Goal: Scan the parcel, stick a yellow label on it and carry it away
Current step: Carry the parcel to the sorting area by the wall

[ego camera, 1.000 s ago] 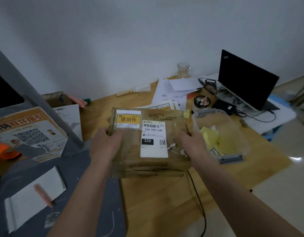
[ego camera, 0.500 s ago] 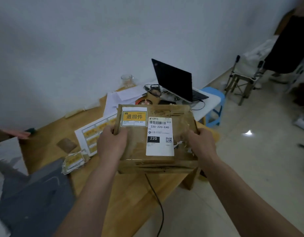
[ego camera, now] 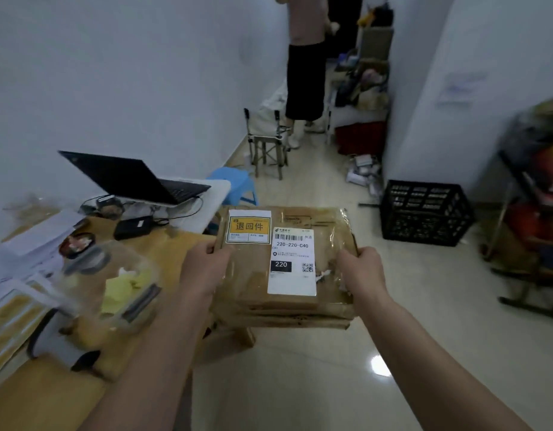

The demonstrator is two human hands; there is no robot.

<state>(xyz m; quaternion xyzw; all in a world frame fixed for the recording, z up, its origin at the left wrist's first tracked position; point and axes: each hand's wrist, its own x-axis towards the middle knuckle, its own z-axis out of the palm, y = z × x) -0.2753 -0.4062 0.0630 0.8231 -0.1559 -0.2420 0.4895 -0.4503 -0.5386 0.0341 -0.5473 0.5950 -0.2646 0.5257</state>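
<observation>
I hold a flat brown cardboard parcel [ego camera: 328,244] wrapped in clear tape, level in front of me, past the table's right end and over the floor. A yellow label [ego camera: 249,227] is stuck on its top left corner. A white shipping label [ego camera: 292,265] with a barcode and "220-220-C40" sits in the middle. My left hand [ego camera: 203,269] grips the parcel's left edge and my right hand [ego camera: 362,269] grips its right edge.
The wooden table [ego camera: 163,244] lies to my left with a clear tub of yellow notes [ego camera: 113,287], papers and a black laptop [ego camera: 135,178]. A black plastic crate [ego camera: 424,209] stands on the tiled floor ahead right. A person [ego camera: 306,66] stands in the corridor beyond a folding stool [ego camera: 267,144]. Cluttered shelves stand at far right.
I have turned right, away from the table, with the parcel still in both hands. The table and laptop have slid left, and the corridor and crate have come into view.
</observation>
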